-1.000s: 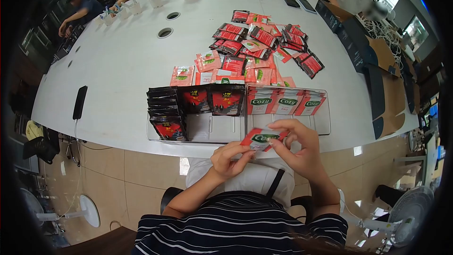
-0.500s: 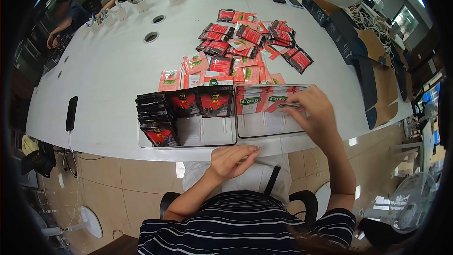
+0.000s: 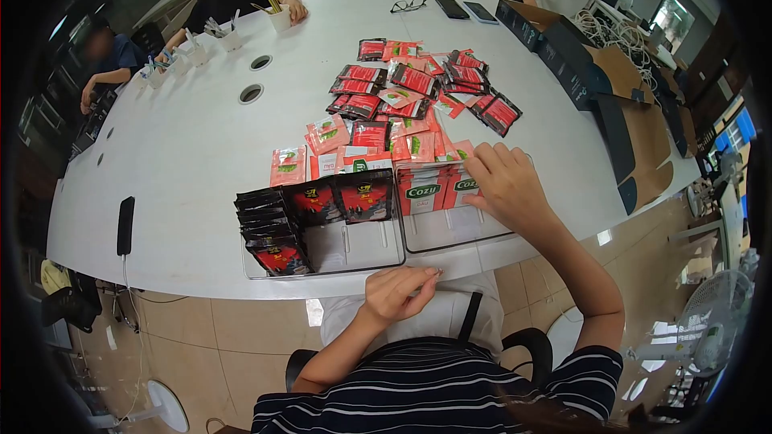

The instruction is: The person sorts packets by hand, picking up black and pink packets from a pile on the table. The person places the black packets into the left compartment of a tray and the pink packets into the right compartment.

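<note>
My right hand reaches into the right clear tray, fingers over the top and thumb in front of the right end of the upright red-and-white Cozu sachets. The fingers cover part of that row. By the table's front edge, over my lap, my left hand is curled closed; whatever it may hold is hidden. The left clear tray has black-and-red coffee sachets standing along its back and a stack of them on its left side.
Behind the trays lies a loose pile of red, pink and black sachets. Opened dark cardboard boxes stand at right. Glasses, phones, pen cups and a cabled black device are on the table. People sit around its far side.
My right hand has moved from a pinch in front of the Cozu sachets to over their right end. The camera view has shifted slightly. My left hand stays curled.
</note>
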A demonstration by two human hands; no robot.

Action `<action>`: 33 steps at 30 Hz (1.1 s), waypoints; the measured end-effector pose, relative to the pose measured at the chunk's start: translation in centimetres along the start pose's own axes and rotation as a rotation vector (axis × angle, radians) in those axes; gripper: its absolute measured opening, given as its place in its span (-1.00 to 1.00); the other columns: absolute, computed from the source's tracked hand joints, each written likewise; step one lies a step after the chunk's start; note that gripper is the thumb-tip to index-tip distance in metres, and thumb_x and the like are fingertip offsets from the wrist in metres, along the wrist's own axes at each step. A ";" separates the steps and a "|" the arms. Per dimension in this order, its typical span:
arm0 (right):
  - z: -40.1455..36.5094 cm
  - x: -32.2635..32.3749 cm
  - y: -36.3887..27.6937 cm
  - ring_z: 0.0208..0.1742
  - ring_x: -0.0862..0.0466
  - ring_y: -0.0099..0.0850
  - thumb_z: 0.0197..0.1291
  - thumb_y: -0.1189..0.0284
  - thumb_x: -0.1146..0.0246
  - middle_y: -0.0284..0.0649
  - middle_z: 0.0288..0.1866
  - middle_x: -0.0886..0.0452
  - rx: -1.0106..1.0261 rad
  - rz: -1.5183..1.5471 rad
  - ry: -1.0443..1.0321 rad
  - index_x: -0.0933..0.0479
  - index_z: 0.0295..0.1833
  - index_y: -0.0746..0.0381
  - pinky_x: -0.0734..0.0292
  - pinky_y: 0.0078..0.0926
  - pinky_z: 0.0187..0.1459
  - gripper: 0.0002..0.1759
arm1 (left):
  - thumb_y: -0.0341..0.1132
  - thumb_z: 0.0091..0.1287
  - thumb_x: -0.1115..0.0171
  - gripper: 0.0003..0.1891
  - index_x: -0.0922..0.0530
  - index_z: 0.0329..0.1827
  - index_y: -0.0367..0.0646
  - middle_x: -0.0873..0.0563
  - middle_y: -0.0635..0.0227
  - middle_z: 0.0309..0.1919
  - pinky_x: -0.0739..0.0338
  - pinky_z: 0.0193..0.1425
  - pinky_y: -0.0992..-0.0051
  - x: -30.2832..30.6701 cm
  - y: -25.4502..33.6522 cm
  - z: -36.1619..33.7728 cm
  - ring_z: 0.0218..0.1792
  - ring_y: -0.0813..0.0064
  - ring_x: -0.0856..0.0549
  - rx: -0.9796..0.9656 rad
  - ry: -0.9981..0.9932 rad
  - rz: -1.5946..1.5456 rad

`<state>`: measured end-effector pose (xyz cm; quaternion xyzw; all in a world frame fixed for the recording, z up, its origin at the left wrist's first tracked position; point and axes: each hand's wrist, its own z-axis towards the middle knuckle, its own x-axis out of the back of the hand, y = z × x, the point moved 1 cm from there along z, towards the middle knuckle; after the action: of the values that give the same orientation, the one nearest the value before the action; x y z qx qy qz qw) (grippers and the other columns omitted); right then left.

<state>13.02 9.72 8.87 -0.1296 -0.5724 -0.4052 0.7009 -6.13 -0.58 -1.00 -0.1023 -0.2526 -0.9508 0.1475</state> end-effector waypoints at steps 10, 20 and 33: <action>-1.3 2.1 -2.0 -0.22 -0.55 -0.28 0.08 0.20 -0.35 -0.24 -0.28 -0.56 -0.113 0.689 -0.090 -0.57 -0.07 0.16 -0.42 -0.35 -0.19 -0.64 | -0.59 0.09 -0.30 -0.67 -0.50 -0.06 -0.24 -0.76 0.28 -0.46 -0.58 -0.51 0.60 -0.1 -0.2 -0.4 -0.54 0.46 -0.73 -0.014 -0.007 0.026; 0.0 3.2 -1.3 -0.27 -0.63 -0.33 0.22 0.14 -0.25 -0.25 -0.28 -0.66 -0.074 0.863 -0.244 -0.62 -0.02 0.14 -0.48 -0.42 -0.25 -0.65 | -0.60 0.00 -0.31 -0.62 -0.51 -0.07 -0.21 -0.76 0.36 -0.43 -0.53 -0.52 0.61 0.0 -0.4 -0.6 -0.58 0.50 -0.68 -0.048 -0.054 0.071; 8.5 -7.9 15.6 -0.14 -0.65 -0.23 0.12 0.39 -0.28 -0.09 -0.10 -0.69 -0.166 0.419 -0.108 -0.52 0.15 0.29 -0.53 -0.36 -0.03 -0.55 | -0.63 -0.10 -0.30 -0.58 -0.59 -0.08 -0.22 -0.68 0.37 -0.52 -0.51 -0.53 0.60 -0.1 0.0 0.1 -0.61 0.50 -0.64 -0.044 -0.056 0.097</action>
<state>18.17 28.49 8.71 -0.3242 -0.5346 -0.2889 0.7250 -6.08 -0.49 -0.95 -0.1443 -0.2304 -0.9446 0.1840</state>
